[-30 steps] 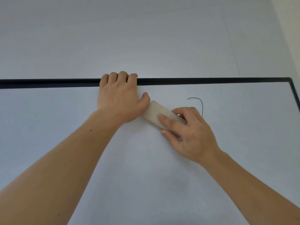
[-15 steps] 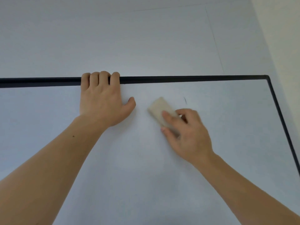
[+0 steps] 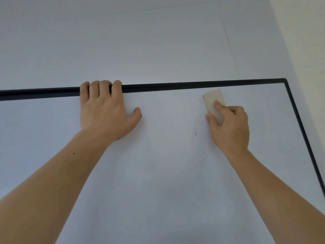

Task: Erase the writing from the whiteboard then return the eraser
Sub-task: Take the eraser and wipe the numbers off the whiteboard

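Observation:
The whiteboard fills the lower part of the view, edged by a thin black frame. My right hand presses a pale beige eraser flat against the board near its upper right corner. One short dark stroke of ink sits on the board, left of my right hand and below the eraser. My left hand rests on the board, its fingers hooked over the top frame, and holds nothing else.
A plain grey-white wall rises above the board. A cream wall surface meets it at the far right. The board's right frame edge runs diagonally down past my right forearm.
My right hand slid the eraser up and to the right, away from my left hand. The curved line seen a second ago is gone; only a small dark stroke shows. My left hand stayed put.

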The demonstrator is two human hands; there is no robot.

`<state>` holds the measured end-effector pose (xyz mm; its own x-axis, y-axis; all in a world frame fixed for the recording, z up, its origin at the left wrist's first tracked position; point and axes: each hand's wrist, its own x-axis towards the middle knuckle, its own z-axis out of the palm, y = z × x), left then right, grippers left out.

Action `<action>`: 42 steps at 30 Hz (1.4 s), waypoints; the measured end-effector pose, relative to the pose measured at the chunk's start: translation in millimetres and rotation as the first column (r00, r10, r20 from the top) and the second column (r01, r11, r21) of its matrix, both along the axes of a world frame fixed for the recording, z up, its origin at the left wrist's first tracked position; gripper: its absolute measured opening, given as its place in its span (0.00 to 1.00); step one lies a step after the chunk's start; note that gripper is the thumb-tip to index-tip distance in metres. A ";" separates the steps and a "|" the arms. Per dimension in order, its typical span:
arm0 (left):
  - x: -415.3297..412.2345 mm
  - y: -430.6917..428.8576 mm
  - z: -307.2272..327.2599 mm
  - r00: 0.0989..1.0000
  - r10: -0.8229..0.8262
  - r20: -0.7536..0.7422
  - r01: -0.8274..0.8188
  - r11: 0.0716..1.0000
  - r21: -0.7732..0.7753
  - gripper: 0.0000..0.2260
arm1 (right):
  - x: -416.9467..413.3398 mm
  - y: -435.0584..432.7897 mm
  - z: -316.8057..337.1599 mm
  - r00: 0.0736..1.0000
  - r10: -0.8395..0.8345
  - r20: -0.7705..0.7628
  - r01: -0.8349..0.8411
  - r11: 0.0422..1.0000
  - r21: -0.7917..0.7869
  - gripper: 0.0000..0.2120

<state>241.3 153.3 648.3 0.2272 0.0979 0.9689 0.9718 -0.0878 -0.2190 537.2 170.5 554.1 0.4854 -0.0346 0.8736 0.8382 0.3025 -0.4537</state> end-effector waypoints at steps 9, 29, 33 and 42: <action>0.3 -2.8 -0.6 1.000 -0.017 0.001 0.017 0.999 -0.035 0.37 | -75.2 -10.5 -60.4 0.835 0.052 0.548 -0.106 0.992 0.068 0.19; -58.4 -63.6 -69.2 0.958 -0.243 -0.151 0.180 0.921 -0.344 0.32 | -144.0 -66.3 -64.0 0.900 0.364 0.239 -0.263 0.892 -0.367 0.22; -90.6 -83.9 -109.4 0.942 -0.313 -0.119 0.240 0.879 -0.412 0.29 | -185.0 -90.5 -72.0 0.816 0.491 0.305 -0.323 0.825 -0.464 0.21; -159.7 -115.0 -199.4 0.912 -0.409 0.042 0.375 0.785 -0.494 0.19 | -251.4 -136.6 -118.0 0.700 0.635 0.326 -0.337 0.697 -0.634 0.18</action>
<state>81.6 38.3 448.9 0.4077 0.4353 0.8026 0.8158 -0.5685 -0.1061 285.8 33.9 436.1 -0.1987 0.5757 0.7932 0.7707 0.5918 -0.2365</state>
